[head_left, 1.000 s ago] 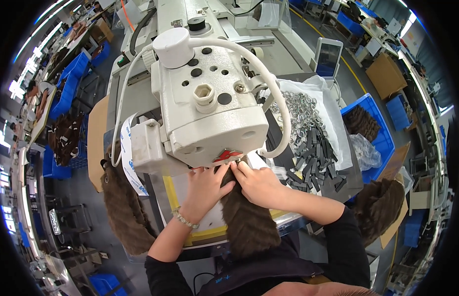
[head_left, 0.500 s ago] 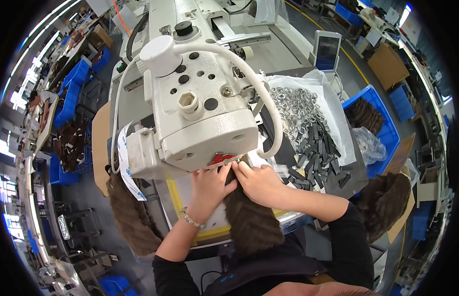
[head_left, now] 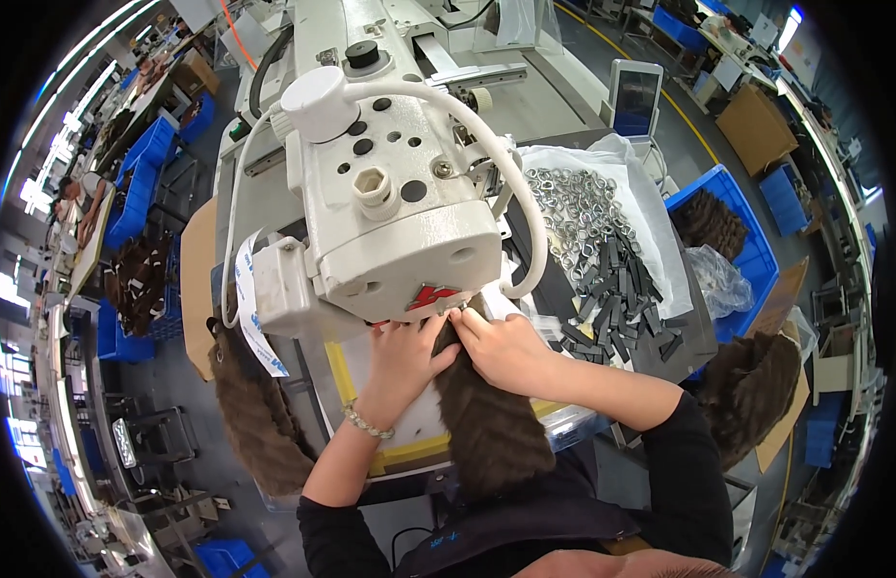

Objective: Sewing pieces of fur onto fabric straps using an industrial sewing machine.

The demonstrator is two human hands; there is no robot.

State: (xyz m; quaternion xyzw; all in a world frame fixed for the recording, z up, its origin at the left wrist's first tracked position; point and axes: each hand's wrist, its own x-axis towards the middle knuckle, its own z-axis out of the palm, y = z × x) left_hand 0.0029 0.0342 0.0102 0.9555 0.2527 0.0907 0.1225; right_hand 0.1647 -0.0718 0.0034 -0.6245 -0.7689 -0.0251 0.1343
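Your left hand (head_left: 406,356) lies flat on the fur strip (head_left: 486,424), fingers together and pressed down on its left edge, just under the head of the sewing machine (head_left: 390,193). Your right hand (head_left: 506,349) grips the strip's right edge, fingers curled and pinching the fur close to the needle area, which the machine head hides. Both hands touch the strip and sit just beside each other. The strip runs from under the machine head back toward your body, over the yellow-edged work plate (head_left: 409,453) and off its near edge. A beaded bracelet (head_left: 369,423) sits on your left wrist.

To your right, a tray (head_left: 650,222) lined with white plastic holds metal rings (head_left: 573,207) and dark tabs (head_left: 626,289). A blue bin (head_left: 756,255) beyond it holds more fur. Another fur piece (head_left: 255,414) hangs at the table's left side.
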